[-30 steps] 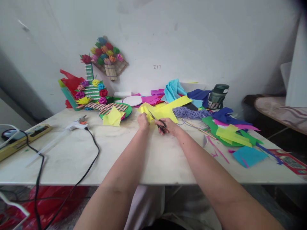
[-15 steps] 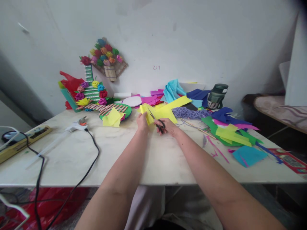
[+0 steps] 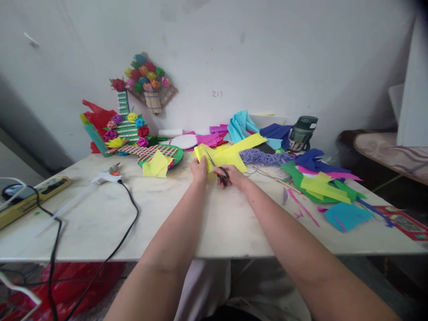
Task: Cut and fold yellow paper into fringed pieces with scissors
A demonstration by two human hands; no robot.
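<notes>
So my left hand [image 3: 199, 170] had the yellow paper [image 3: 201, 152] pinched, sticking out past it toward the back edge of the tabletop [image 3: 160, 223], and my right hand [image 3: 235, 175] was wrapped around black scissors [image 3: 225, 173] pointing at the paper.

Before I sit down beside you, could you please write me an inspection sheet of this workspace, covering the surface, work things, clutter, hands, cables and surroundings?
Surface: pale table, faintly marked.
Work things: yellow paper and dark-handled scissors, blades at the paper.
Clutter: purple yarn, blue paper square and flask to the right; glue gun to the left.
Hands: left hand grips the paper; right hand holds the scissors.
Cables: black cord runs from the glue gun over the near edge; another black cord passes near the power strip.
Surroundings: grey wall behind, with a flower decoration against it; red plastic below the table's left side.
</notes>
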